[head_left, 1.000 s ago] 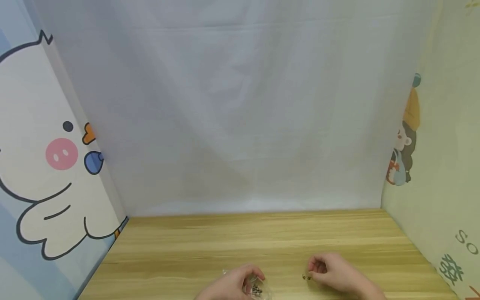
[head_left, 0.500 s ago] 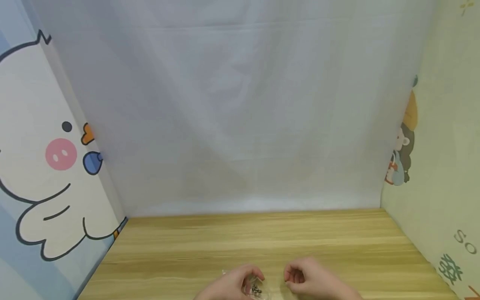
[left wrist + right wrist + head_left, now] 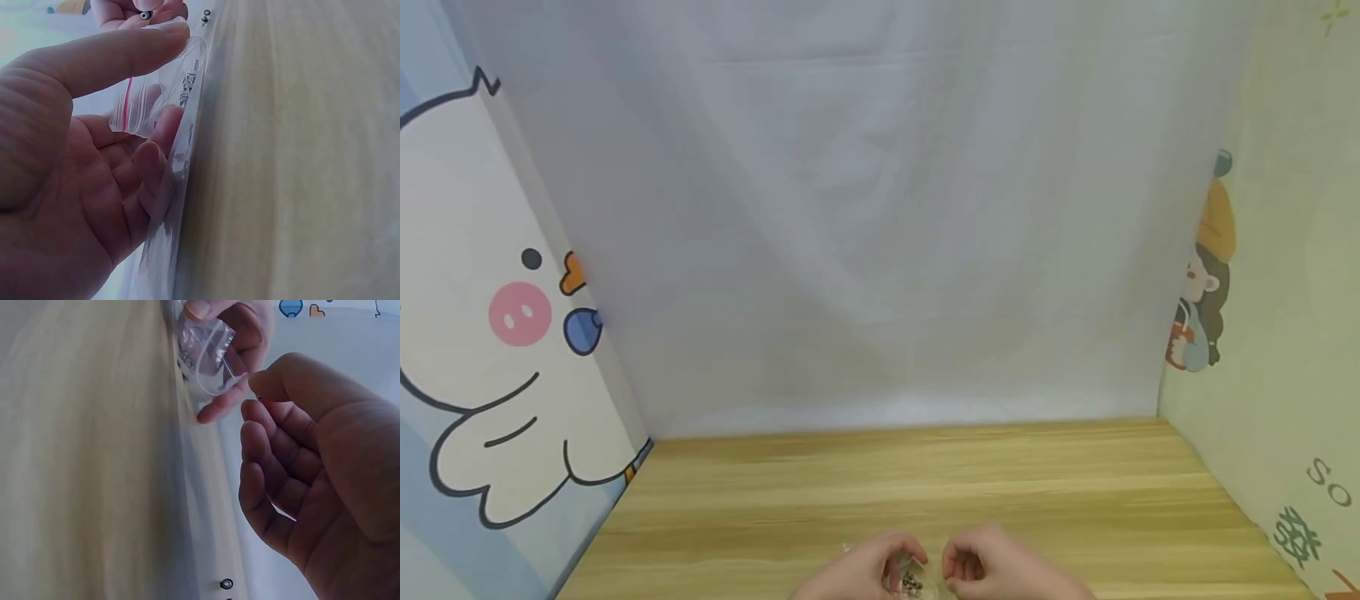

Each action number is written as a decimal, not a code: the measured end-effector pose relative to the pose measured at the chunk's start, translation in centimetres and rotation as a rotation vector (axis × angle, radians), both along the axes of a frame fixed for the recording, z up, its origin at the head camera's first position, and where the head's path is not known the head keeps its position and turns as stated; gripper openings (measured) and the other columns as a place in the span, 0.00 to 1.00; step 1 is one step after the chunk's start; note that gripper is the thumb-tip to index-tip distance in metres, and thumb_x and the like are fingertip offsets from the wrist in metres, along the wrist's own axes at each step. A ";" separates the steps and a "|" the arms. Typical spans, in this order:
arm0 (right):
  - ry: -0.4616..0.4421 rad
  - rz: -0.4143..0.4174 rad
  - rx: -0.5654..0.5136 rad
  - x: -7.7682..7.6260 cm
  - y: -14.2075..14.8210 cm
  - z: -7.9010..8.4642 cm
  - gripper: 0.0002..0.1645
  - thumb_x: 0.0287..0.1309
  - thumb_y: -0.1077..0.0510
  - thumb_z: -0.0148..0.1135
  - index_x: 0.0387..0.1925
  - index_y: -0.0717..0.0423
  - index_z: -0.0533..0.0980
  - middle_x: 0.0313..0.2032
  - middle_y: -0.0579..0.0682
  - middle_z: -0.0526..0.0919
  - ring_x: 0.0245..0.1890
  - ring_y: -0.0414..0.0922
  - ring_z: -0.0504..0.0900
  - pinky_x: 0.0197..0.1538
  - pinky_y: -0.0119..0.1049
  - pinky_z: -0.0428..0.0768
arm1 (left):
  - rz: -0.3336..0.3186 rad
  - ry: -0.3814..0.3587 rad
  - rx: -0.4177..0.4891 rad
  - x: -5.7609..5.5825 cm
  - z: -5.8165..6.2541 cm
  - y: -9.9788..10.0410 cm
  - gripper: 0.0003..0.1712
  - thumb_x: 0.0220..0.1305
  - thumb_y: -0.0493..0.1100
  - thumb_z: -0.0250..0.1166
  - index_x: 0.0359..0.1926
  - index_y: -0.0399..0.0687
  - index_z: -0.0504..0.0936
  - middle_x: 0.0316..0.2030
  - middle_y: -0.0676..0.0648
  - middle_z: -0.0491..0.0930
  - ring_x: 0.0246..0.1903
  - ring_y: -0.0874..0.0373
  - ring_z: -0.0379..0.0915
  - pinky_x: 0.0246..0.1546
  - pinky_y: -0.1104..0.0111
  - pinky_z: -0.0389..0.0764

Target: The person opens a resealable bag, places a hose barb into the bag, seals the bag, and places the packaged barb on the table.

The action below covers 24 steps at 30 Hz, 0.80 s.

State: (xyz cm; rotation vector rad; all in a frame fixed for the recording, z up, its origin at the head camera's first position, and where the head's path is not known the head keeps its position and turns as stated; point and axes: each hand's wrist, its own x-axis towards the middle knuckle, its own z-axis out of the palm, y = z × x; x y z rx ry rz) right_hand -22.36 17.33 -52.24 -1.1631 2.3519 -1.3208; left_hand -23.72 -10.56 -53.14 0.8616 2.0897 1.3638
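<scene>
My left hand (image 3: 865, 568) grips a small clear zip bag (image 3: 917, 588) low in the head view. In the left wrist view the bag has a red seal line, and several small silvery metal pieces (image 3: 187, 84) lie inside it. The right hand (image 3: 1000, 567) is just right of the bag, its fingers curled. Between its thumb and fingertip it pinches a tiny dark, ring-shaped metal piece (image 3: 145, 15), close to the bag's mouth. In the right wrist view this right hand (image 3: 300, 437) faces the bag's open end; the piece is mostly hidden by the fingertips.
A loose ring-shaped metal piece (image 3: 226, 584) lies on the wooden table (image 3: 880, 483). More clear plastic (image 3: 159, 256) lies along the tabletop under the left hand. A white curtain (image 3: 880, 250) hangs behind, with printed cloths at both sides.
My right hand has moved left from the loose pieces on the table to beside the bag. The left hand has stayed almost in place with the bag.
</scene>
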 end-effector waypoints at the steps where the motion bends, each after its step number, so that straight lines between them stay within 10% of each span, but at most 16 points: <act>1: -0.009 -0.002 0.002 0.1 -0.1 0.0 0.07 0.68 0.62 0.71 0.35 0.46 0.83 0.29 0.31 0.80 0.28 0.27 0.77 0.31 0.29 0.81 | 0.011 -0.007 0.014 0.1 0.0 0.0 0.25 0.63 0.33 0.75 0.60 0.44 0.81 0.35 0.54 0.77 0.30 0.69 0.71 0.32 0.75 0.73; 24: -0.100 -0.025 -0.008 0.0 -2.5 -0.7 0.02 0.69 0.61 0.70 0.37 0.54 0.84 0.29 0.32 0.82 0.28 0.29 0.79 0.33 0.30 0.82 | 0.063 -0.043 -0.006 0.4 -0.1 0.2 0.26 0.61 0.40 0.79 0.60 0.52 0.82 0.32 0.53 0.80 0.28 0.66 0.73 0.30 0.73 0.75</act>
